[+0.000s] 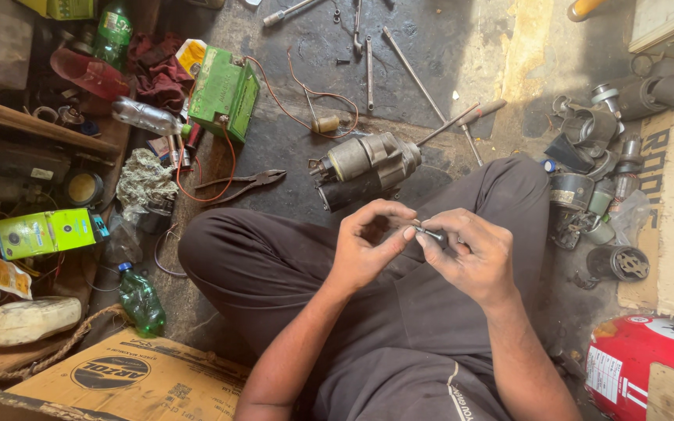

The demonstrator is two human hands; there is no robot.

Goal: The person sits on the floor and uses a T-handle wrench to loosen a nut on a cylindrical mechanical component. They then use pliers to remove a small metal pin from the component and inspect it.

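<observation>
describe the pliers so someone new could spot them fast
Start at the green battery on the floor, upper left. Follow its red wire down; the pliers lie flat just below, left of the grey starter motor. Dark handles, jaws pointing right.

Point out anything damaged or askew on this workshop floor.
The motor housing lies tipped on its side before the knees. The green battery sits tilted, loose wires trailing. Pliers lie open. Both hands, left hand and right hand, pinch a small metal part.

Starter motor point(368, 168): dull grey cast metal, grimy. Left of it, pliers point(245, 183) dark matt steel; battery point(224, 93) glossy green plastic.
</observation>
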